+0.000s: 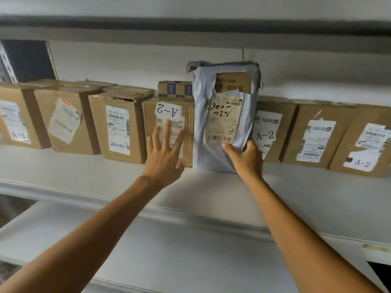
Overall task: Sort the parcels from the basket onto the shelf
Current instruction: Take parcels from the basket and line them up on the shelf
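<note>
Your right hand grips the grey mailer at five o'clock. Your left hand, flat, touches the nine o'clock box.

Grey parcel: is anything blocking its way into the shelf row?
Nothing visible. The right hand grips the grey parcel, upright between the left A-2 box and the right A-2 box; the left hand presses the left one. Behind it is hidden.

The left forearm and right forearm are bare along their whole visible length; the left hand and right hand are bare too.
</note>
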The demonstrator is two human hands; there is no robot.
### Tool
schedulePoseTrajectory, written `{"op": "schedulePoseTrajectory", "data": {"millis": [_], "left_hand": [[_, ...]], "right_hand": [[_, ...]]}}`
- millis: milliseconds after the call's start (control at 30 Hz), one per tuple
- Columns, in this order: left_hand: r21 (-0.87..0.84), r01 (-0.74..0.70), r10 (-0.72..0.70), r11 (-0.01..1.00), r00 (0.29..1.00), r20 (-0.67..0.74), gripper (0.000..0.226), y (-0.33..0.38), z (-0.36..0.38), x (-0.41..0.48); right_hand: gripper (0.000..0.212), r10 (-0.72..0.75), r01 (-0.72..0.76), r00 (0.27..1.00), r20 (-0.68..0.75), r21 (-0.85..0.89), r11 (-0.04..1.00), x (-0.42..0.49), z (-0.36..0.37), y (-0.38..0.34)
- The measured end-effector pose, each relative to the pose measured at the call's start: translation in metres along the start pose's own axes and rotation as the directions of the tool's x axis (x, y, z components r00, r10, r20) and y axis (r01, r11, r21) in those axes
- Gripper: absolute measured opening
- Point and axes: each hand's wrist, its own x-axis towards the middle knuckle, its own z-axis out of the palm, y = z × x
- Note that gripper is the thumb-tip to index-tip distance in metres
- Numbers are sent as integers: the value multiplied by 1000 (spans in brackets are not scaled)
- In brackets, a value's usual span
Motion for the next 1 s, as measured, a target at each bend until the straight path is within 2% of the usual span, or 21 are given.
{"op": "schedulePoseTrajectory", "data": {"millis": [133, 333, 467, 633, 733, 800, 1000], "left_hand": [[12, 5, -5, 1000, 1000, 0, 91, -6, 4, 5], [-28, -60, 59, 998, 998, -26, 83, -14, 0, 3], [-83, -189, 189, 978, 982, -5, 75, -33, -3, -2], [-172, -365, 386, 915, 916, 112, 70, -64, -2, -12], [-253, -356, 408, 900, 891, 198, 62, -72, -5, -19], [-280, -340, 409, 898, 880, 241, 61, -76, -9, -23], [-290, -302, 381, 908, 884, 272, 60, -108, -32, -45]], "right_hand": [[56, -11, 11, 1000, 2, 4, 1000, 0, 6, 1], [45, 26, -26, 999, 38, 8, 1000, -8, 8, -7], [52, 113, -113, 993, 23, 5, 994, -30, 10, -16], [70, 75, -85, 979, 190, 48, 995, -70, 9, -33], [70, 117, -93, 957, 265, -103, 990, -90, 7, -41], [70, 109, -48, 952, 287, -210, 976, -101, 8, -46], [71, 35, 79, 923, 384, -278, 957, -124, 23, -73]]}}
